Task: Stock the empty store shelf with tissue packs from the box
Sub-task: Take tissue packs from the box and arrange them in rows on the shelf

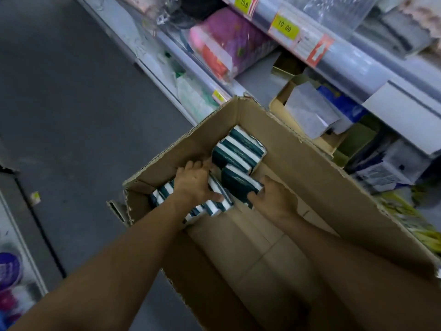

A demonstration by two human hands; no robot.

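both our arms reach down into the cardboard box [310,177], which sits on the grey floor [71,115] against the shelving.

nearest: the box's bare bottom, plain brown corrugated card with taped seams. walls stiff, rims ragged and torn.

left hand [194,185] lies on top of the near row of tissue packs [214,204] at the left wall, fingers spread over them, thumb pressing the side of the row. looks like a loose clamp, not a full wrap.

right hand [274,199] grips one loose tissue pack [241,185], fingers curled round its near end; the pack is tilted, leaning up off the floor of the box.

beyond that, a second cluster of packs [238,149] stands in the far corner.

packs: small rectangular bricks, dark green and white stripes, glossy film wrap. we judge them light, soft and squashy, a bit slippery. best taken across the short sides with flat pressure, several squeezed as a block; crushing risk low, dropping from the middle of the block likelier.

farthest: the shelf [372,68], grey metal edge strips with yellow price tags [285,27], bagged pink goods [229,41], assorted boxes. blurred, so we can't tell where the empty slot is.
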